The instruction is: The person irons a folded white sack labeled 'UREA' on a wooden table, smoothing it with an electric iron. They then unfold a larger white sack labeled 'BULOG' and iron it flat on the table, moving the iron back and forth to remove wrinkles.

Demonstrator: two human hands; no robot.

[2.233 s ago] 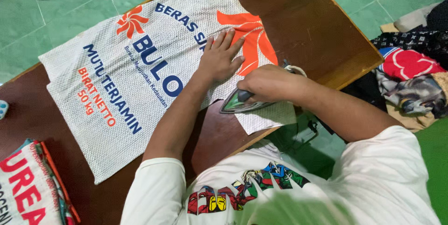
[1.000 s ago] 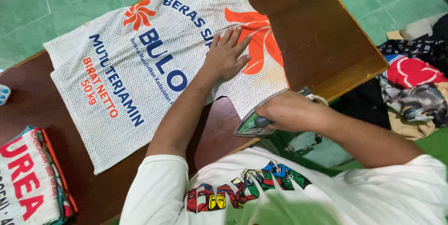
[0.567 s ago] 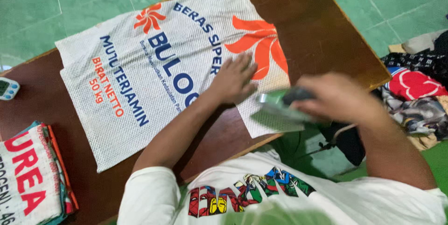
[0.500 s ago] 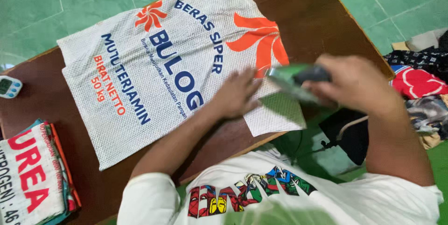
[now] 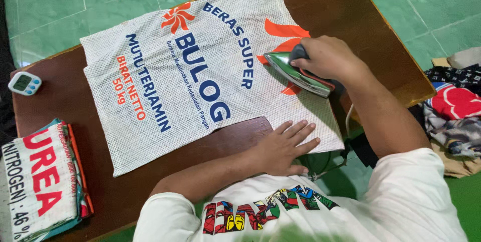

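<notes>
A white woven sack (image 5: 165, 91) with blue and orange print lies flat on a dark wooden table (image 5: 350, 16). My right hand (image 5: 328, 59) grips the handle of a green clothes iron (image 5: 295, 73), whose metal plate rests on the sack's orange flower mark. My left hand (image 5: 288, 146) lies flat, fingers spread, on the sack's near corner at the table's front edge.
A stack of folded sacks (image 5: 42, 177) sits at the table's left front. A small white timer (image 5: 24, 83) lies at the left edge. Crumpled clothes (image 5: 453, 109) are piled on the green tiled floor to the right. The iron's cord (image 5: 345, 121) hangs off the table edge.
My right hand lifted the iron from the sack's near corner and set it down farther away on the orange mark. My left hand slid back toward me to the near corner.
</notes>
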